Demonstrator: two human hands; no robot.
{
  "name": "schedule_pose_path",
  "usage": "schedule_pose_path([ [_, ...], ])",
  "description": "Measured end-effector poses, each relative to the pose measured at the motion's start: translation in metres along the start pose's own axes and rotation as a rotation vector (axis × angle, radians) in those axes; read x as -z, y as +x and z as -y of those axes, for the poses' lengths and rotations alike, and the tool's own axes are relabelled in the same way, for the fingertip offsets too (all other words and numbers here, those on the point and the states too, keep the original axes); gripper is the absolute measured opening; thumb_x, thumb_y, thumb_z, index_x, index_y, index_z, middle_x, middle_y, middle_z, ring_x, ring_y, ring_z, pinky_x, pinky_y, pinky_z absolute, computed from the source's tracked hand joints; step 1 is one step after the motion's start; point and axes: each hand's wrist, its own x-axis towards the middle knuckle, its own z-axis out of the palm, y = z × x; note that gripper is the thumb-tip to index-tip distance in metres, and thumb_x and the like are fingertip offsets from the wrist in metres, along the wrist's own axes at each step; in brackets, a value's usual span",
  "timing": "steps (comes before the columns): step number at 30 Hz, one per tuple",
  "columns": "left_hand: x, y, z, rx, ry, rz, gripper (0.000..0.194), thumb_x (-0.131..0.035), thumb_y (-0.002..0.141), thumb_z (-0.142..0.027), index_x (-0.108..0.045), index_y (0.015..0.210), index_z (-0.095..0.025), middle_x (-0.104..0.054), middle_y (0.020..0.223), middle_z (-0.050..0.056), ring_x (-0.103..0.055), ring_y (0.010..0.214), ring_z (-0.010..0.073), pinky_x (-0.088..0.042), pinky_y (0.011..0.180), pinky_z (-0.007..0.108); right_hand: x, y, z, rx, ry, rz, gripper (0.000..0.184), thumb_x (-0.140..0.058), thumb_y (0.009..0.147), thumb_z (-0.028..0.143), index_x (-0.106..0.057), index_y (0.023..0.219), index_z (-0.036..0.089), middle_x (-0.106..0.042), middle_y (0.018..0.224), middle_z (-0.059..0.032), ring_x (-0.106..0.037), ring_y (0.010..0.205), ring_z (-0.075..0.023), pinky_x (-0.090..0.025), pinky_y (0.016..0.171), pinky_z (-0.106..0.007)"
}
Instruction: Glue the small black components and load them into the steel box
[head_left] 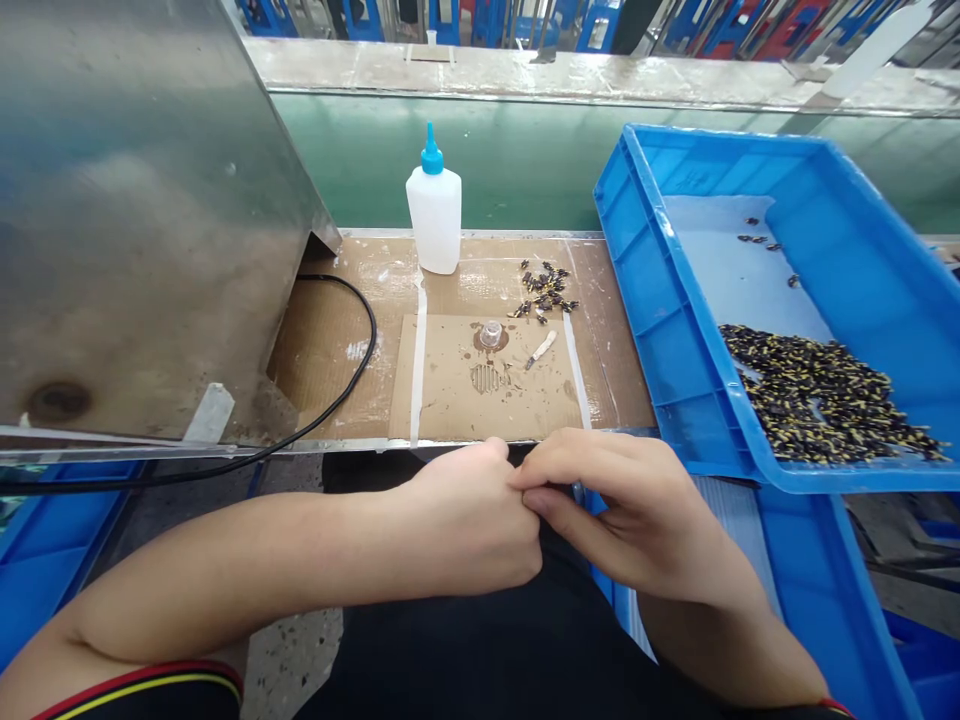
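Note:
My left hand point(476, 515) is curled into a fist in front of the bench edge, its back toward me. My right hand point(630, 500) meets it, thumb and forefinger pinched together against the left fingers. Whatever lies between them is too small or hidden to make out. Beyond the hands, a cardboard mat point(457, 415) bears a small clear cup point(492, 335) standing in a damp stain and a short white-handled tool point(541, 349). A loose pile of small black-and-yellow pieces point(546, 290) lies behind the mat.
A white squeeze bottle point(436, 220) with a blue nozzle stands upright at the back. On the right, a blue crate point(682, 330) holds many more black-and-yellow pieces. A metal housing point(150, 200) fills the left, with a black cable point(352, 385) looping across. Behind runs a green belt point(525, 165).

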Motion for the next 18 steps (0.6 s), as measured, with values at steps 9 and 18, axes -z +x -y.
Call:
schedule_pose_path([
  [9, 0.0067, 0.0026, 0.0003, 0.048, -0.025, 0.063, 0.036, -0.087, 0.08, -0.014, -0.062, 0.055, -0.024, -0.065, 0.057, 0.0, -0.057, 0.062, 0.0226, -0.027, 0.053, 0.041, 0.0011, 0.0012, 0.0008, 0.074, 0.017, 0.024, 0.027, -0.059, 0.106, 0.001, -0.075, 0.116, 0.02, -0.077, 0.106, -0.0053, -0.075, 0.094, -0.0143, -0.06, 0.079, -0.023],
  [18, 0.0058, 0.0, 0.0027, 0.065, -0.043, 0.065, 0.032, -0.087, 0.082, -0.015, -0.067, 0.059, -0.024, -0.064, 0.058, 0.001, -0.055, 0.06, 0.0222, -0.025, 0.054, 0.04, 0.0013, 0.0004, 0.0044, 0.037, -0.019, 0.005, 0.022, -0.061, 0.102, 0.002, -0.074, 0.11, 0.019, -0.078, 0.1, -0.0031, -0.075, 0.088, -0.0135, -0.058, 0.077, -0.023],
])
